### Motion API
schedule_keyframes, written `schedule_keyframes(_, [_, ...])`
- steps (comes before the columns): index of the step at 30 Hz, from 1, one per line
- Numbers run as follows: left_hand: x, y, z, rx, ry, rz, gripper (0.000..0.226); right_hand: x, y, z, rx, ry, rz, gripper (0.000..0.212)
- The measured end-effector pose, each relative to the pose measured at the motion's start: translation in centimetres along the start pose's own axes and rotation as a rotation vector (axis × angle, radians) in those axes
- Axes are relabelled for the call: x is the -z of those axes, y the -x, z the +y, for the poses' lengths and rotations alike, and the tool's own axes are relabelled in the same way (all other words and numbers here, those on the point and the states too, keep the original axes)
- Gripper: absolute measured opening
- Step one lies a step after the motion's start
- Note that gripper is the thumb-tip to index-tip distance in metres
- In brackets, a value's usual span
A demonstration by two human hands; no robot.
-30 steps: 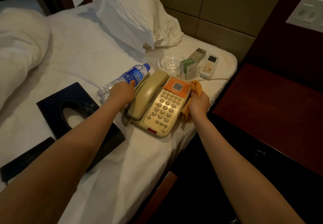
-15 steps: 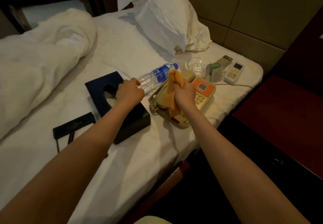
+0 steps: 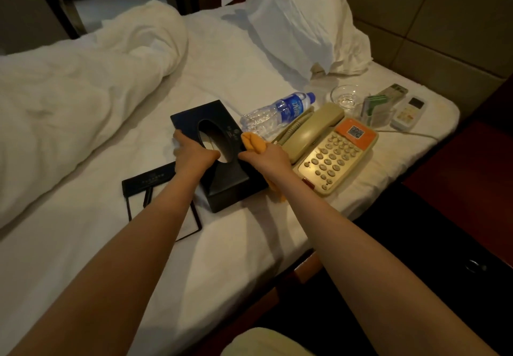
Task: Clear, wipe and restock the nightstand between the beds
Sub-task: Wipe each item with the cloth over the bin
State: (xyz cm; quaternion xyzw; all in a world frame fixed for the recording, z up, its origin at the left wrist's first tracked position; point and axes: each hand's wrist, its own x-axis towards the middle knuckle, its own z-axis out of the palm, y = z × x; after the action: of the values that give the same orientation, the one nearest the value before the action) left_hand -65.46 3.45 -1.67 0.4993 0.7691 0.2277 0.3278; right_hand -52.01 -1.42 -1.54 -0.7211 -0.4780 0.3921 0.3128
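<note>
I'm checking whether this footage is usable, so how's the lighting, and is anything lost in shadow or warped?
Head view: dim, warm light; the white sheet and telephone read clearly; the nightstand at right sinks into shadow; the dark tissue box shows little detail; forearms cast soft shadows on the sheet; wide-angle bending stretches the edges.

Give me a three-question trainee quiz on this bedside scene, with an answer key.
1. True or false: the water bottle stands upright on the bed.
2. What does the right hand hold? A) an orange cloth B) a sponge C) a spray can
3. Fill in: the left hand grips the dark ____.

Key: 1 false, it lies on its side; 2 A; 3 tissue box.
</note>
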Motion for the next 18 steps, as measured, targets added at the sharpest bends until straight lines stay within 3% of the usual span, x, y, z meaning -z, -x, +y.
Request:
schedule_keyframes(6, [0.8,0.4,-0.3,-0.045,0.041,0.097,0.082,0.0,-0.3,0.1,-0.018,-0.035,-0.035,0.058])
schedule_keyframes(18, [4.0,2.1,3.5,-0.168,-0.036,0.143,0.075,1.8,-0.3,-0.5,-0.194,-0.568,-0.220,0.062])
